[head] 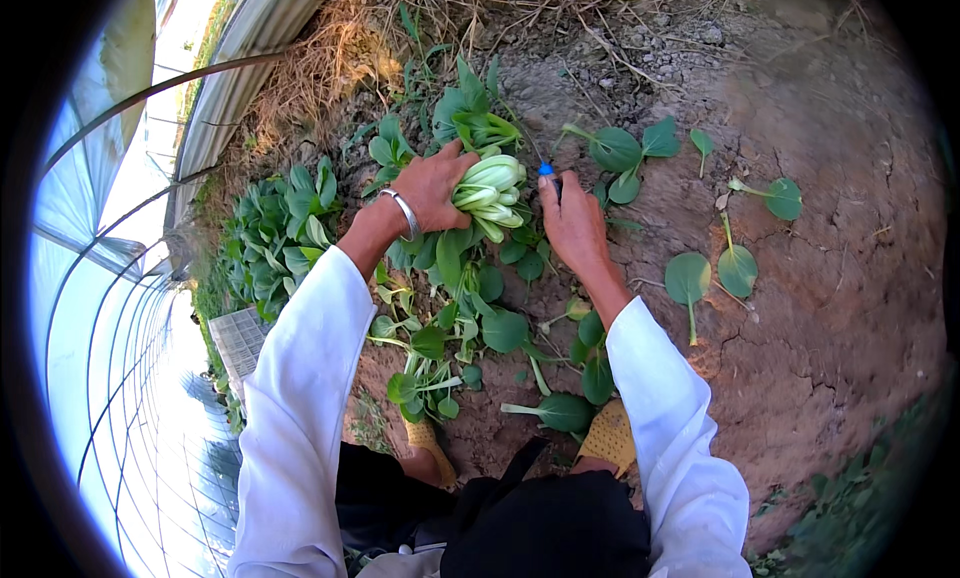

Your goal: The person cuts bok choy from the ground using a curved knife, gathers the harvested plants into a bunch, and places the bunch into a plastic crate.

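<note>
My left hand (pixel 431 191), with a silver bracelet at its wrist, grips a bunch of bok choy (pixel 491 188). The pale stalk ends point right and the leaves hang beneath the palm. In my right hand (pixel 574 221) is the handle of a thin-bladed cutting tool (pixel 546 170) with a blue collar. Its narrow, slightly curved blade reaches up and left, just beyond the stalks. My fingers hide most of the handle. Another bok choy plant (pixel 480 116) stands just past my left hand. Cut leaves (pixel 504 330) lie on the soil below both hands.
A pale plastic crate (pixel 238 341) and a mass of leafy greens (pixel 274 236) are at the left. Loose leaves (pixel 688 278) dot the cracked soil (pixel 840 270) on the right. Dry straw (pixel 330 75) lies beyond; greenhouse hoops (pixel 161 90) curve along the left. My yellow shoes (pixel 609 439) are below.
</note>
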### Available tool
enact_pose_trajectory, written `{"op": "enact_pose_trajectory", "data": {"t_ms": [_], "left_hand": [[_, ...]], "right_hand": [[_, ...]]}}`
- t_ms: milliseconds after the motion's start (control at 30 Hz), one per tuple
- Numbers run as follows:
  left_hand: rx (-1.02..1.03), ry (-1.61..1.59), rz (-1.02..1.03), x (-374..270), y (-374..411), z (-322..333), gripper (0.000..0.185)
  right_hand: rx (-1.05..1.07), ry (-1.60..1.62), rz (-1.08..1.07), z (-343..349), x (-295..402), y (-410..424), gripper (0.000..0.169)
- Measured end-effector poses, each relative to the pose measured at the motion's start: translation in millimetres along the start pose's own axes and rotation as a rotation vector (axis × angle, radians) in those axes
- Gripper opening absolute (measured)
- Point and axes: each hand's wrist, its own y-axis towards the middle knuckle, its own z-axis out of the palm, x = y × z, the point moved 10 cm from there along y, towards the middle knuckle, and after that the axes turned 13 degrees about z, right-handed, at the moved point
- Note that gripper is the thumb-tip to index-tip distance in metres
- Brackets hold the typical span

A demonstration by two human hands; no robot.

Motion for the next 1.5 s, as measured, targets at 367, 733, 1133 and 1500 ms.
{"op": "enact_pose_trajectory", "data": {"t_ms": [367, 733, 1133, 1500], "left_hand": [[-0.092, -0.658, -0.051, 41, 3, -24, 0.071], [-0.384, -0.693, 0.017, 16, -17, 10, 0.080], [-0.496, -0.597, 0.041, -3, -34, 0, 0.073], [-0.481, -0.043, 0.170, -25, -49, 3, 0.067]], "right_hand": [[0.043, 0.030, 0.030, 20, 2, 7, 0.041], [0.033, -0.194, 0.126, 26, 3, -4, 0.037], [0.238, 0.073, 0.249, 37, -47, 7, 0.036], [0.253, 0.043, -0.314, 32, 62, 65, 0.037]]}}
